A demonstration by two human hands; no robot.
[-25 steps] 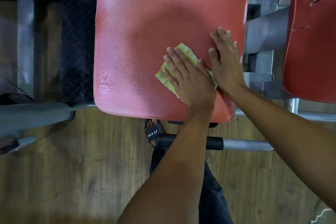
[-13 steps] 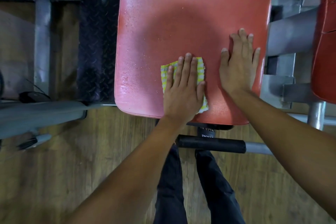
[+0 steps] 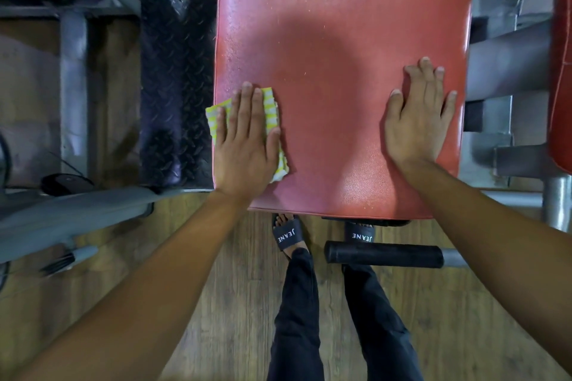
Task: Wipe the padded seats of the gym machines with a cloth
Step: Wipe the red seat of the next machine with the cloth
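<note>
A red padded seat [image 3: 334, 40] fills the upper middle of the head view. My left hand [image 3: 247, 139] lies flat on a yellow and white striped cloth [image 3: 271, 108], pressing it onto the seat's near left edge, where a corner of the cloth hangs over the side. My right hand [image 3: 418, 117] rests flat and bare on the seat near its right edge, fingers spread. The seat's surface looks damp and speckled toward its far end.
A second red pad [image 3: 561, 71] stands at the far right. A black tread-plate step [image 3: 178, 86] lies left of the seat, with grey steel frame bars [image 3: 74, 216] around. A black foam-covered bar [image 3: 383, 255] crosses in front of my sandalled feet on the wooden floor.
My left hand has slid the cloth leftward across the seat, from beside my right hand to the left edge. My right hand has stayed planted near the right edge.
</note>
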